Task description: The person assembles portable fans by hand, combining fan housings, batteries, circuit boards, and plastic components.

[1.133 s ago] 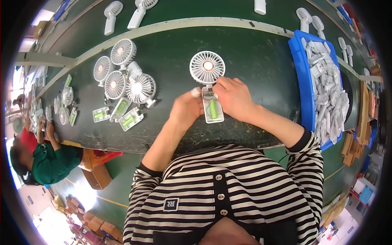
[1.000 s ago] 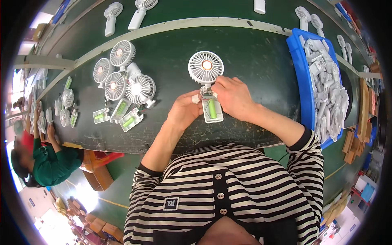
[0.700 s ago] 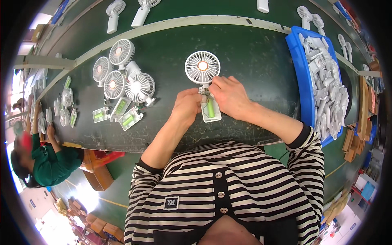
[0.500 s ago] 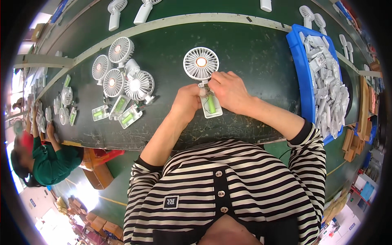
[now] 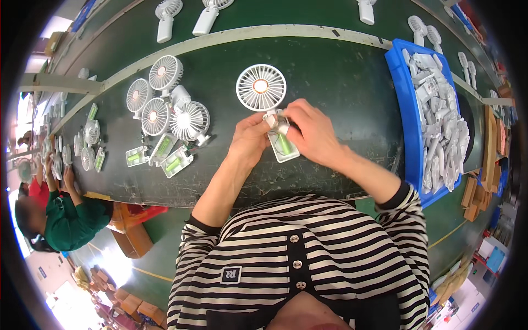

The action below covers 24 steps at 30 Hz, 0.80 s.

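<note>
A white handheld fan (image 5: pixel 261 87) is in front of me, its round grille facing up and its handle pointing toward me. The handle's shell (image 5: pixel 289 156) is open, and a green battery (image 5: pixel 282 144) lies inside it. My left hand (image 5: pixel 248 138) is closed on the fan's neck from the left, thumb across the top of the handle. From the right, my right hand (image 5: pixel 314 135) curls its fingers over the same joint. Between the fingertips shows a small pale part (image 5: pixel 279 122), whose kind I cannot make out.
Several fans with open handles (image 5: pixel 166 115) lie grouped at left on the dark green table (image 5: pixel 341 71). A blue bin (image 5: pixel 406 104) of white plastic shells (image 5: pixel 440 115) stands at right. A pale strip (image 5: pixel 264 33) crosses behind. Another person (image 5: pixel 77 217) works at far left.
The fan's head has shifted slightly left and tilts more. My right fingers have moved lower at the joint, uncovering the small pale part. The whole view has shifted a little.
</note>
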{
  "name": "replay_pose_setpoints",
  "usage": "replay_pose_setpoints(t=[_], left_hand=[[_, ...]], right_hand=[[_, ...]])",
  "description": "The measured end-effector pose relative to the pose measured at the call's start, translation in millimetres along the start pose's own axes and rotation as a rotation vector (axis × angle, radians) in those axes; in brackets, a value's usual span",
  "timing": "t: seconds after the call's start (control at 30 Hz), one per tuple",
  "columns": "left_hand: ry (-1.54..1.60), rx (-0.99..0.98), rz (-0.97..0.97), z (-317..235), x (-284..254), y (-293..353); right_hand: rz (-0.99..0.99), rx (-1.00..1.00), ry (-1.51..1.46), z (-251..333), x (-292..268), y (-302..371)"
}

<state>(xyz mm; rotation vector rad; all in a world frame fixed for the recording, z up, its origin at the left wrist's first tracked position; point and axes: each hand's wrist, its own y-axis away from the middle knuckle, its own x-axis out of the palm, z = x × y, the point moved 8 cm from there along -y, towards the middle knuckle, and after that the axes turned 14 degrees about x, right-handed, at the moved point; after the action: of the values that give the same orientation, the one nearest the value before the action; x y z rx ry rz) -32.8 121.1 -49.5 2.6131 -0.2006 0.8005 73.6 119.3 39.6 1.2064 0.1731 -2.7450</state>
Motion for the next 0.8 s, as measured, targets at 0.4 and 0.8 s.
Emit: replay_pose_setpoints(t=[0.4, 0.8], left_hand=[[0.042, 0.107, -0.017, -16, 1, -2], [-0.149, 0.264, -0.146, -25, -4, 11]], right_hand=[[0.041, 0.393, -0.386, -29, 35, 0], [-0.048, 0.441, -0.298, -15, 34, -6]])
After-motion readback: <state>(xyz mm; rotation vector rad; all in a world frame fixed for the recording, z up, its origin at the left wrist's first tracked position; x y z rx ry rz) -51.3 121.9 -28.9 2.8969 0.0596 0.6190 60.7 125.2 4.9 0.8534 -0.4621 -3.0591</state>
